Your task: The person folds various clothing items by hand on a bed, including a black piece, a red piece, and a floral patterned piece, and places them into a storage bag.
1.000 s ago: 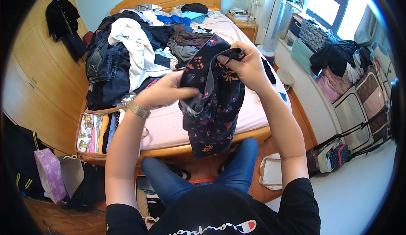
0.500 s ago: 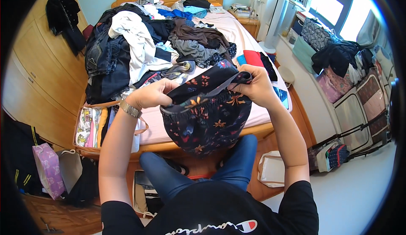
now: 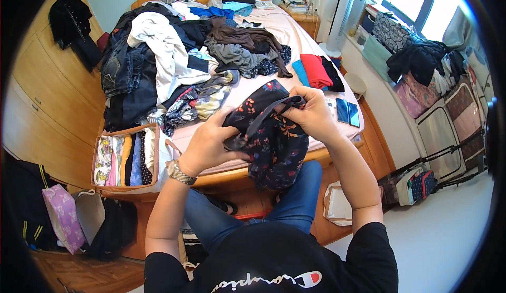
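l hand (image 3: 215, 139) + r hand (image 3: 312, 114) grip floral cloth (image 3: 278, 158) | blk tee (image 3: 263, 256) | wht lettering (image 3: 254, 281)

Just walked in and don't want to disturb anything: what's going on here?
A person holds a dark floral garment between left hand and right hand at the near edge of the bed. A loose heap of clothes covers much of the bed. At the left, an open storage box holds a row of folded clothes; a folded red garment lies on the right.

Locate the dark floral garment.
In the head view, the dark floral garment is just right of centre, gripped by the left hand and right hand near the bed.
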A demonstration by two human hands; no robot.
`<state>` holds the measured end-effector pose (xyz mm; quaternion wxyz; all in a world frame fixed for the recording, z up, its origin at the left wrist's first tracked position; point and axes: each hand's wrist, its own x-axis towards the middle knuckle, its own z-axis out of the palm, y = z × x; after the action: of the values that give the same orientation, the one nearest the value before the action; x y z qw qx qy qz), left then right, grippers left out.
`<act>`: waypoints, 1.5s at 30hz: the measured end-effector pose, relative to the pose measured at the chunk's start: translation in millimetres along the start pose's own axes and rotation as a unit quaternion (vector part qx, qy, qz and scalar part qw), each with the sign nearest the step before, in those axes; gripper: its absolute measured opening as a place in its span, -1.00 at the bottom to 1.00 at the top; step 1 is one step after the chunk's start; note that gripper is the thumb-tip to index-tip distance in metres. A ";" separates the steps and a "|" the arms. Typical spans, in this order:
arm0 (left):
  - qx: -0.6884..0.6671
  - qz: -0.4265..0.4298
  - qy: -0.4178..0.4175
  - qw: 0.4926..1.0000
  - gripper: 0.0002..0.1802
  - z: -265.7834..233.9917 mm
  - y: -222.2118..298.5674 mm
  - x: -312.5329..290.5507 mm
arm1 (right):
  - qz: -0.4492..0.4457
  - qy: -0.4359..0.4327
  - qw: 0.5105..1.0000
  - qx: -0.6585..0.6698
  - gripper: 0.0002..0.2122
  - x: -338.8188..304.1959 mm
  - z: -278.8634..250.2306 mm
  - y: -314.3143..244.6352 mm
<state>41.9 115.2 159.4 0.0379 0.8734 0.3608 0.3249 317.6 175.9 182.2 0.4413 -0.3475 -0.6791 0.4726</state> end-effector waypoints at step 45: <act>0.009 -0.040 -0.158 0.987 -0.74 235.0 -86.9 -148.1 | -0.096 -0.129 0.916 -0.368 -0.76 -130.4 -0.8 300.2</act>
<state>50.9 121.8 -131.4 0.0998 0.8988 0.3879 0.1781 382.9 153.8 -137.8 0.2340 -0.3545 -0.8862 0.1849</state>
